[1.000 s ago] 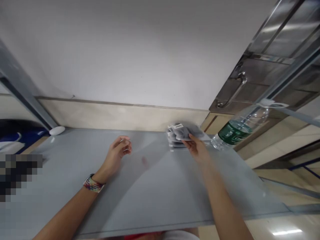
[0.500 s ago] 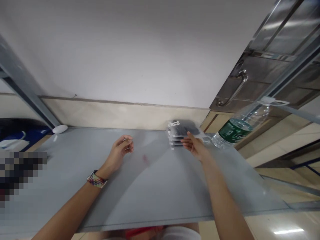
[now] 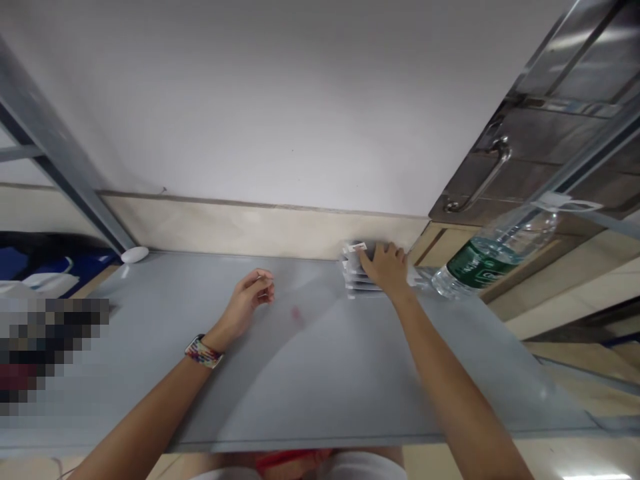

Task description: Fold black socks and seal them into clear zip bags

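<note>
A stack of flat clear plastic packets (image 3: 356,280) with dark contents lies near the back edge of the grey table (image 3: 310,373). The top packet carries a small white label. My right hand (image 3: 386,268) rests palm down over the stack, its thumb near the label and its fingers apart, hiding most of the top packet. To the left of the stack, my left hand (image 3: 251,299) hovers low over the tabletop, apart from the packets. Its fingers are loosely curled in against the thumb, and nothing shows in them. A colourful watch band circles the left wrist.
A large water bottle (image 3: 485,263) with a green label leans just right of the stack. Metal posts frame the table at both sides, with a white oval object (image 3: 135,255) by the left one. A wall (image 3: 260,120) rises behind. Blurred-out dark items (image 3: 55,333) lie at left.
My right hand has moved from beside the front of the stack to on top of it, turning palm down. My left hand keeps its curled shape. The view has shifted slightly.
</note>
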{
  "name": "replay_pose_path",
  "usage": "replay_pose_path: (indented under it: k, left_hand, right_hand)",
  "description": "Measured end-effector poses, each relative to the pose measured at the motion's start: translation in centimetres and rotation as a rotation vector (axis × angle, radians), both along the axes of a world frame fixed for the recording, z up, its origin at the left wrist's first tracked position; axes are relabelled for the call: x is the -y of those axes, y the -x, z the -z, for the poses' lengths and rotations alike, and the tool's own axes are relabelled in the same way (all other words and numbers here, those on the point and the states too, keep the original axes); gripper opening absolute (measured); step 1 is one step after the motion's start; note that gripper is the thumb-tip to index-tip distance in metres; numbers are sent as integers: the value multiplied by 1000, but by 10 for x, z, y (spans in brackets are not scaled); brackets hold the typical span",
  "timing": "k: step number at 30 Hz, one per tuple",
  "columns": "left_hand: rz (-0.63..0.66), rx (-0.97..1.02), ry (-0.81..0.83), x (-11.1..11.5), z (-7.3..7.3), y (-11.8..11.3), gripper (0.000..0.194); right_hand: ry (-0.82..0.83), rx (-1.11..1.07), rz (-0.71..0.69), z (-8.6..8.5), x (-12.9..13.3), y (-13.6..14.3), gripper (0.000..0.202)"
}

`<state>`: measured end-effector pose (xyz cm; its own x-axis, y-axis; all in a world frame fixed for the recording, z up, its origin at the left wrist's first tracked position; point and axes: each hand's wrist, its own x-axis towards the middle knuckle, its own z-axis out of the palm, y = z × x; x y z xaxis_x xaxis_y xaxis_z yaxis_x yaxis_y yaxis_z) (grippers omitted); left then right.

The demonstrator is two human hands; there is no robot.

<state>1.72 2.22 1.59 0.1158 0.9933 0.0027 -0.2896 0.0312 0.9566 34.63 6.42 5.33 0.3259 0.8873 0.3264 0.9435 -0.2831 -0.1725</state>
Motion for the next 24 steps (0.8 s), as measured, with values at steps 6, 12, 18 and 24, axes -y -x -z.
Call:
replay_pose_path:
  k: [6,12,18,24]
  left_hand:
    - [29,-29,-16,-4,8,3,26]
    - [26,-77,-13,-10,11,9,24]
    - [-12,-448,-306,-12,7,14,16]
    - [87,-701,-532,-9,17,10,18]
  right_hand:
    - [144,5,75,33,-11,9,76]
    - [154,44,40,41,-11,5,70]
    - [213,29,50,32,-16,5,74]
    - [76,65,35,21,-8,9,84]
